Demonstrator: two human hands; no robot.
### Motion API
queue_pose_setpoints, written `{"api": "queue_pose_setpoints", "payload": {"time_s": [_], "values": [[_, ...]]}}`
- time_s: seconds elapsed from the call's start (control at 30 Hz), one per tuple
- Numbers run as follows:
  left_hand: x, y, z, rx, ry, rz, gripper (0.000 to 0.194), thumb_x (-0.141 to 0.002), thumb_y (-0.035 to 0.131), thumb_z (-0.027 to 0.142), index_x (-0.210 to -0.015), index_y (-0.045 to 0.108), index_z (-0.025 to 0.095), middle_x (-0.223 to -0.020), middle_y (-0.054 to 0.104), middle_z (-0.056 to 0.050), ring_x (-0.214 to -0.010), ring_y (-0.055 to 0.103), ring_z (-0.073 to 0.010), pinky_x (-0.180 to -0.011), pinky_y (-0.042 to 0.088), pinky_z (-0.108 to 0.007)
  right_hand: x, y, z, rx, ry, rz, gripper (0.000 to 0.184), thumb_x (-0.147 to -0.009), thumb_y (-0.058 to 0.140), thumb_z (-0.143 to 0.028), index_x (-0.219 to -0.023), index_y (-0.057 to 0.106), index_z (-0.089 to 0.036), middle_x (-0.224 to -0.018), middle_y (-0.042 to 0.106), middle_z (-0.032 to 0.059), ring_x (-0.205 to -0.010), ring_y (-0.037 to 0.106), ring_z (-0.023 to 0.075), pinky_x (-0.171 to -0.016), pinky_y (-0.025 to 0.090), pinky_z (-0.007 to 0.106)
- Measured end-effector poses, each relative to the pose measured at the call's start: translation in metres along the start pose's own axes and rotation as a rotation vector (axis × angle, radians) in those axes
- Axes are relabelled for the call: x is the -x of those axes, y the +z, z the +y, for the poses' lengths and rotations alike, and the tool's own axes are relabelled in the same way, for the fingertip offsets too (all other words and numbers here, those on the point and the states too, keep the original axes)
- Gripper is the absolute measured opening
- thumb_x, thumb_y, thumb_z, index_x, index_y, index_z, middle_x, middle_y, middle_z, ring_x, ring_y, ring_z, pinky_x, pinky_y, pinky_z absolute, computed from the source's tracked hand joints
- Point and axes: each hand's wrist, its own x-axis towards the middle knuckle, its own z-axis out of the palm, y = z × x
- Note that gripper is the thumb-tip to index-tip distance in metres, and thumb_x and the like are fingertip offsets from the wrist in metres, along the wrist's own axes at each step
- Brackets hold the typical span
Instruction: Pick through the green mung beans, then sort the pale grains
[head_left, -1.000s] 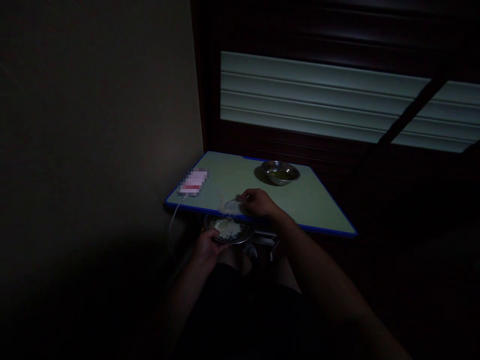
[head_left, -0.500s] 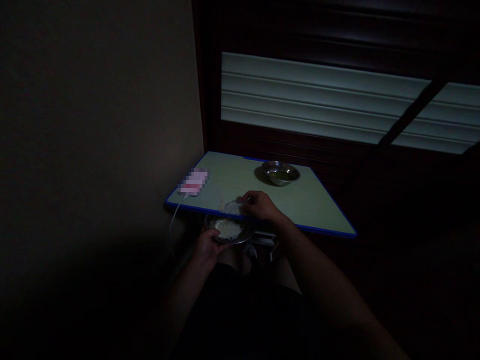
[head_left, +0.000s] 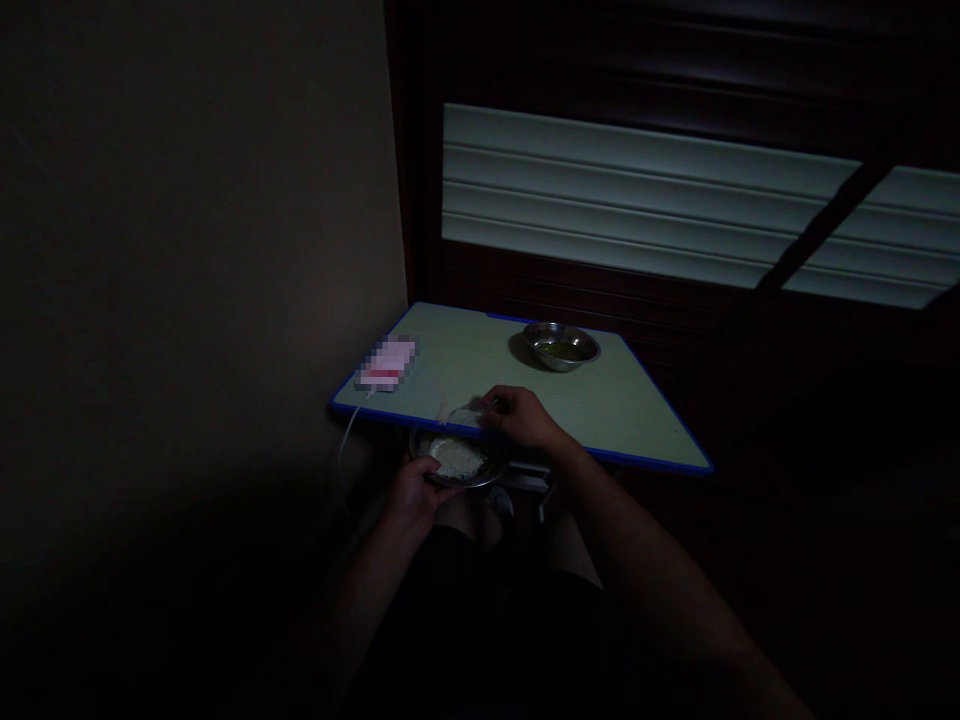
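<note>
My left hand (head_left: 414, 492) grips the near rim of a steel bowl (head_left: 496, 470) held just below the table's front edge; the bowl holds white grains (head_left: 457, 457). My right hand (head_left: 523, 417) rests on the table's front edge with fingers curled on a pale flat piece (head_left: 465, 414) among scattered white grains above the bowl. What that piece is I cannot make out in the dim light.
The small pale-green table (head_left: 622, 400) with a blue rim stands in a corner. A second steel bowl (head_left: 562, 345) with greenish contents sits at its back. A blurred pink-white object (head_left: 385, 364) with a white cable (head_left: 346, 432) lies at the left. Dark shutters and a wall surround it.
My right hand has slid slightly toward me along the table's front edge with the pale piece. The left hand and its bowl have stayed in place.
</note>
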Motion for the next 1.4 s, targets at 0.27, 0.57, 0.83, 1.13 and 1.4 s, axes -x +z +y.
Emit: {"api": "queue_pose_setpoints", "payload": {"time_s": [0.27, 0.57, 0.83, 1.13, 1.4], "values": [[0.001, -0.007, 0.002, -0.007, 0.01, 0.014, 0.055, -0.06, 0.053, 0.003, -0.109, 0.06, 0.027, -0.097, 0.068, -0.004, -0.087, 0.066, -0.0236, -0.073, 0.058, -0.051, -0.043, -0.005, 0.014, -0.08, 0.241, 0.226, 0.024, -0.073, 0.061, -0.02, -0.096, 0.067, -0.015, -0.072, 0.066, 0.002, -0.052, 0.052, 0.0096, -0.049, 0.039, 0.02], [0.0, -0.012, 0.005, 0.018, 0.03, 0.018, 0.059, -0.059, 0.053, 0.003, -0.112, 0.06, 0.029, -0.095, 0.069, -0.002, -0.085, 0.067, -0.0219, -0.073, 0.058, -0.048, -0.11, 0.014, 0.01, 0.222, 0.214, 0.183, 0.023, -0.072, 0.064, -0.017, -0.094, 0.071, -0.018, -0.084, 0.071, 0.0056, -0.071, 0.063, 0.014, -0.068, 0.048, 0.024], [-0.003, -0.015, 0.007, 0.026, 0.037, 0.009, 0.061, -0.059, 0.052, 0.002, -0.113, 0.06, 0.031, -0.098, 0.069, -0.002, -0.089, 0.066, -0.0223, -0.074, 0.058, -0.047, -0.133, 0.027, -0.006, 0.277, 0.142, 0.049, 0.031, -0.065, 0.068, -0.013, -0.095, 0.073, -0.019, -0.086, 0.071, 0.0035, -0.077, 0.064, 0.0144, -0.073, 0.048, 0.023], [-0.004, -0.015, 0.006, 0.025, 0.055, 0.011, 0.061, -0.058, 0.053, 0.003, -0.113, 0.06, 0.028, -0.099, 0.068, -0.003, -0.088, 0.065, -0.0224, -0.076, 0.057, -0.048, -0.122, 0.025, -0.009, 0.264, 0.107, -0.009, 0.03, -0.065, 0.068, -0.015, -0.094, 0.072, -0.017, -0.08, 0.069, 0.0022, -0.069, 0.061, 0.0126, -0.068, 0.047, 0.023], [-0.005, -0.016, 0.006, 0.01, 0.063, 0.003, 0.058, -0.059, 0.054, 0.003, -0.111, 0.06, 0.028, -0.096, 0.068, -0.003, -0.086, 0.065, -0.0221, -0.076, 0.057, -0.051, -0.11, 0.025, -0.013, 0.261, 0.085, -0.034, 0.03, -0.066, 0.067, -0.012, -0.095, 0.072, -0.017, -0.083, 0.07, 0.0026, -0.07, 0.062, 0.0121, -0.07, 0.047, 0.022]]}}
